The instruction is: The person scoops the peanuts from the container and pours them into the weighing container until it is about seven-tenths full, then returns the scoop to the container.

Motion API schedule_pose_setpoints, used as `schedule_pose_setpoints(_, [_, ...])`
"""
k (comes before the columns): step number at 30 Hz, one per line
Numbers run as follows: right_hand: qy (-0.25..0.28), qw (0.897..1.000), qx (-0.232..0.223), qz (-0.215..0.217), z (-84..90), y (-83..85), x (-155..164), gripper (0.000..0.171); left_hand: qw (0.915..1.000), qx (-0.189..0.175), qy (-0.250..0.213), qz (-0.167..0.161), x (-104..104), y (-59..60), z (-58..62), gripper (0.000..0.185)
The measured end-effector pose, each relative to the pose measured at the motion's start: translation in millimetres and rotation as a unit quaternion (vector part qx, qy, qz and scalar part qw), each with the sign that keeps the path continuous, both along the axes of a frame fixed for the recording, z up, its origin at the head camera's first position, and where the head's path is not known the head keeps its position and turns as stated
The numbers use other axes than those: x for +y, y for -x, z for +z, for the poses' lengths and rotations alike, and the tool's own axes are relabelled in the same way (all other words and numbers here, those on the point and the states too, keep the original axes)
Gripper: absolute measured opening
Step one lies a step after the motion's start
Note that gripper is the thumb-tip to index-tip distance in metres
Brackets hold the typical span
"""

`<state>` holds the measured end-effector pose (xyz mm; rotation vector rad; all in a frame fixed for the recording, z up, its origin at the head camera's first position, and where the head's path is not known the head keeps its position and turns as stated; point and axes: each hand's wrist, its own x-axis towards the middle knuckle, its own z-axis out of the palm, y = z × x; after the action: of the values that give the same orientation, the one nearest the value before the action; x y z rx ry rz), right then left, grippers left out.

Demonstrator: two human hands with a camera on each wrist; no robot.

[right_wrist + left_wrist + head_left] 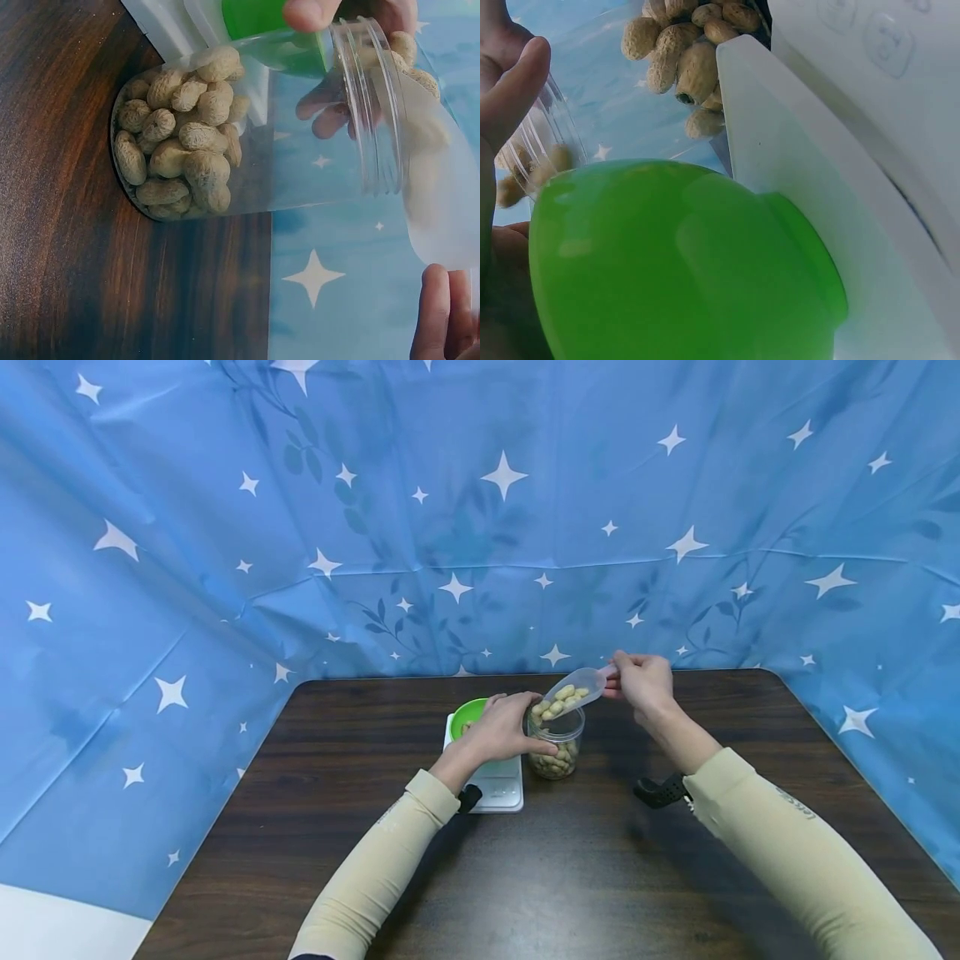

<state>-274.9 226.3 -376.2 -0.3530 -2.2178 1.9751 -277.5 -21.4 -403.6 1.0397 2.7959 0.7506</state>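
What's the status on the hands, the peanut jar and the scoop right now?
Left hand grips clear jar. Right hand holds scoop of peanuts, tipped over jar mouth. Green bowl on white scale beside jar, clear of scoop.

A dark brown wooden desk (pixel 570 877) carries a flat white plastic scale (pixel 501 787) and, just beside it, a clear plastic jar (pixel 556 752) partly filled with unshelled peanuts (pixel 180 142).

Both forearms, in beige sleeves, reach up from the lower edge toward the middle of the head view. The left hand (pixel 504 728) sits just left of centre, fingers curled in a grip. The right hand (pixel 642 681), right of centre and slightly higher, pinches with fingertips, wrist bent.
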Motion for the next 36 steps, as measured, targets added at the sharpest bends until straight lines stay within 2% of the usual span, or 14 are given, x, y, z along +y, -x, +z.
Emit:
schedule_pose_setpoints(10, [0.026,0.999,-0.021,-0.018,-0.2,-1.9,6,0.046,1.0,0.0,-0.007,-0.007,-2,0.1,-2.6,0.096])
schedule_pose_setpoints(14, [0.031,0.999,-0.027,-0.023,-1.0,-2.6,9,0.047,0.9999,-0.013,-0.007,0.004,-8,-1.7,-0.5,0.1])
schedule_pose_setpoints(28, [0.064,0.998,-0.016,-0.025,8.6,3.8,5,0.044,0.9976,-0.014,-0.024,0.063,-59,-7.0,0.7,0.099])
schedule_pose_setpoints(36, [0.094,0.995,-0.011,-0.02,14.0,10.4,-12,0.041,0.9939,-0.064,-0.02,0.088,-81,-10.7,3.5,0.116])
